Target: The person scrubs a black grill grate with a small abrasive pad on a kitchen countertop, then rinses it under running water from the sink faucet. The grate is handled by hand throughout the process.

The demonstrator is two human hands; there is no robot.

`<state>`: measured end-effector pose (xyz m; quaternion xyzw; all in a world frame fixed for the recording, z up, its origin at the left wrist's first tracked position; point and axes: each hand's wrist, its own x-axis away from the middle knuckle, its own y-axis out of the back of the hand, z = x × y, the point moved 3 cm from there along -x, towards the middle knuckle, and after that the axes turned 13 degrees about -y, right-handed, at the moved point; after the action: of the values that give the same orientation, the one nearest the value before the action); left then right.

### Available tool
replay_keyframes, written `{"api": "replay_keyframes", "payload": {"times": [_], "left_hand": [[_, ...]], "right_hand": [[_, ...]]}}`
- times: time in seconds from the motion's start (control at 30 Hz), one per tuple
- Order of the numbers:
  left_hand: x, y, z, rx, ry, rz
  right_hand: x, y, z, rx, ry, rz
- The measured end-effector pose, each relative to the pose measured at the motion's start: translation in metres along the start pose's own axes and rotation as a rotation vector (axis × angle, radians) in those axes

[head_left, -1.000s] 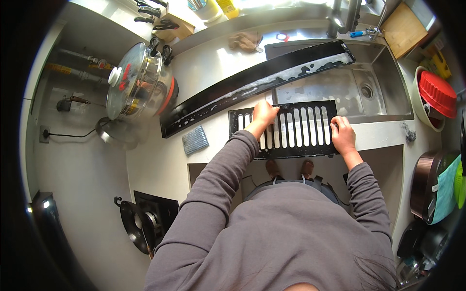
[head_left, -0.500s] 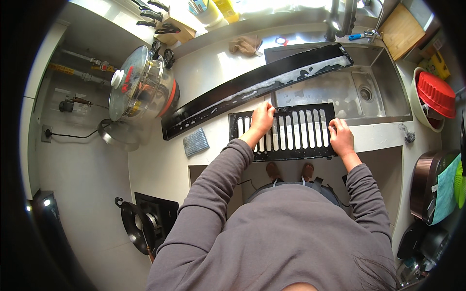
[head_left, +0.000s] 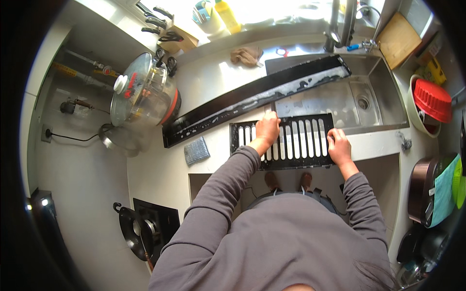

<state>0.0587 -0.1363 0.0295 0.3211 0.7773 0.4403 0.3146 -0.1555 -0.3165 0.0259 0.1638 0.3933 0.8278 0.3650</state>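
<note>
A black slotted panel (head_left: 318, 139), wet in places, lies across the counter's near edge, just in front of the sink. My right hand (head_left: 339, 145) is closed on its right edge. Over the slots near the panel's far edge, my left hand (head_left: 268, 128) is closed in a fist; what its fingers hold, if anything, is hidden. Beyond the panel, a long black tray-like piece (head_left: 252, 94) with white suds rests slantwise from the counter onto the sink (head_left: 383, 104). A grey-blue scrubbing pad (head_left: 196, 151) is left of the panel.
A glass-lidded steamer pot (head_left: 141, 92) stands at the left. Behind are a brown cloth (head_left: 246, 56), a knife block (head_left: 180, 41) and the faucet (head_left: 335, 29). On the right are steel wool (head_left: 405, 141) and a red basin (head_left: 433, 100) in a pale bowl.
My left hand has moved slightly right and nearer along the panel's slots. My right hand keeps its place on the right edge. The whole view has shifted a little.
</note>
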Motion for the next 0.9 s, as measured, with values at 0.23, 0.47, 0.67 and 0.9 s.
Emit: {"api": "replay_keyframes", "payload": {"times": [0.23,0.47,0.67,0.9], "left_hand": [[0.003,0.005,0.01,0.14,-0.018,0.007],[0.004,0.011,0.017,0.165,0.016,0.041],[0.01,0.015,0.02,0.286,-0.076,-0.005],[0.014,0.023,0.021,0.408,-0.129,-0.003]], "right_hand": [[0.0,0.0,0.001,-0.014,-0.003,0.008],[-0.003,0.001,0.0,-0.054,0.007,0.047],[-0.008,0.015,0.014,-0.117,0.05,0.141],[-0.009,0.029,0.064,-0.161,0.194,0.216]]}}
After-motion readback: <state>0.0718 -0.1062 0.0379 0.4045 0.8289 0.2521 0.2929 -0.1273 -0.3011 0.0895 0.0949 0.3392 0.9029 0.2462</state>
